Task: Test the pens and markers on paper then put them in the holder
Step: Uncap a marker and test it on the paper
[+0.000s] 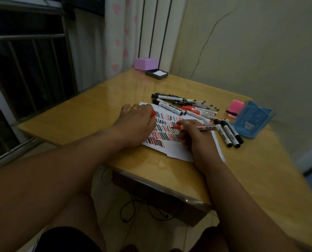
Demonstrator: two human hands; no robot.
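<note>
A white paper [180, 151] covered with rows of red and black strokes lies on the wooden table [97, 117]. My right hand [195, 135] grips an uncapped red marker [204, 127], its tip touching the paper. My left hand [138, 122] rests on the paper's left part, closed on the red cap [153, 113]. A pile of several black and red markers and pens [186, 106] lies behind the paper. Three black markers [229, 132] lie to the right. The blue holder [251, 120] lies on its side at the far right.
A pink sticky-note block [236, 107] lies behind the holder. A purple box [145, 63] and a dark tray with white notes [157, 73] sit at the table's far corner. A window grille stands at left, a wall at right; cables lie on the floor.
</note>
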